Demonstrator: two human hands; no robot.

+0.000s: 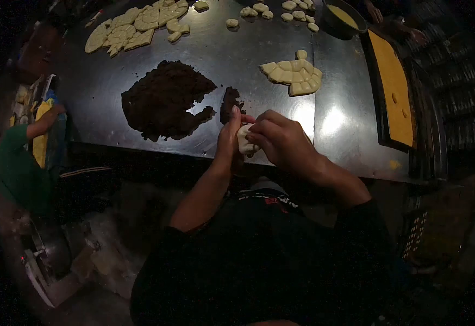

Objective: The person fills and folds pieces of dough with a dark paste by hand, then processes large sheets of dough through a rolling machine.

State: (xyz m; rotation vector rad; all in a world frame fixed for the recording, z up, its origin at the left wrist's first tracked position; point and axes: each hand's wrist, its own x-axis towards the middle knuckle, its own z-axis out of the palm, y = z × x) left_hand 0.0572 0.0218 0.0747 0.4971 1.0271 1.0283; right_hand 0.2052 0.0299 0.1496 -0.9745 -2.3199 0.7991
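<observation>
Metal, dull and reflective, formed the tabletop point(341, 103) in the head view, and the hands were together at its near edge, clamped on one piece of pale dough point(244, 140): the left hand point(227, 138) cradled it, the right hand point(280, 138) pinched its top. Open surface stretched rightward to the tray point(379, 87). One large dark heap point(164, 100) lay left of the hands, one smaller dark clump point(230, 102) just beyond them. One scored dough slab point(297, 76) sat farther right, one small ball point(301, 54) against it; more dough pieces point(145, 19) crowded the far side, too overlapped to count. One bowl point(330, 19) held yellow liquid point(343, 16); the one tray carried an orange-yellow sheet point(392, 87).
</observation>
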